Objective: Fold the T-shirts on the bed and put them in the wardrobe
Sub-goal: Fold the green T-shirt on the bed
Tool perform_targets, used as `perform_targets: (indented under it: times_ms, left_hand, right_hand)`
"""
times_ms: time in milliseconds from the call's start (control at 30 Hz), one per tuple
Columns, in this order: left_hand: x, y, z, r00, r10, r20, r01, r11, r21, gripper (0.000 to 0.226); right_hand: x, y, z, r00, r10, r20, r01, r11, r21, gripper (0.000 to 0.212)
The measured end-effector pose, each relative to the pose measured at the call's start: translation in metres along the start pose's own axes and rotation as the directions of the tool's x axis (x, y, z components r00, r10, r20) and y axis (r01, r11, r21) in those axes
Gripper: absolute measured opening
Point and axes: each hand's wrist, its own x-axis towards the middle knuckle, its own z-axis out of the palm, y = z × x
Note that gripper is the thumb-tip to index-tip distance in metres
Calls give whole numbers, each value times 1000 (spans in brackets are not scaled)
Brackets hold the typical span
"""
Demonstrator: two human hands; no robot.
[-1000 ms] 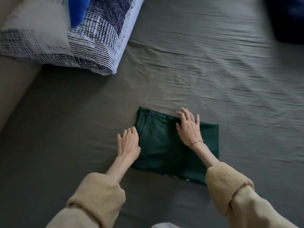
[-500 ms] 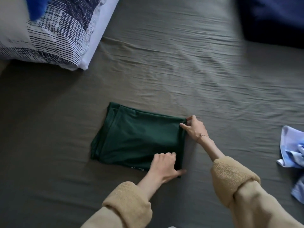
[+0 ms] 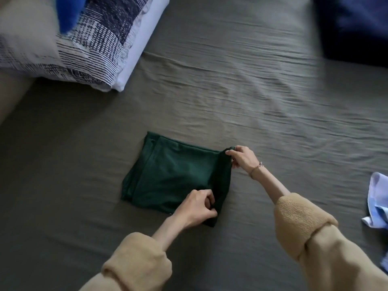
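No readable text anywhere here. The folded green T-shirt shows only a tiny pale speck of print at its near edge, just beside the left hand, far too small to make out. No labels, brands or numbers can be read.

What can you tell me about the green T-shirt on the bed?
The green T-shirt is dark green, soft-looking knit cloth, folded into a flat, roughly square packet with layered edges showing along its left side. It lies on the wrinkled grey-brown bed sheet, near the middle of the view. The right hand pinches its far right corner, and the left hand pinches its near right edge, so that side is lifted a little off the sheet. A trace of pale print shows at its near edge, too small to read.
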Motion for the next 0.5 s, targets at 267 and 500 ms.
perform_targets:
  times_ms: [267,500]
  left_hand:
    - [-28,-87,-102,974,-163,-159,141,980,-142,14]
    - [-38,-140,-143,942,-239,-235,209,967,-148,10]
  right_hand:
    - [2,-79,54,977,-193,95,176,971,162,18]
    - [20,-136,110,922,-298,245,314,949,-27,14]
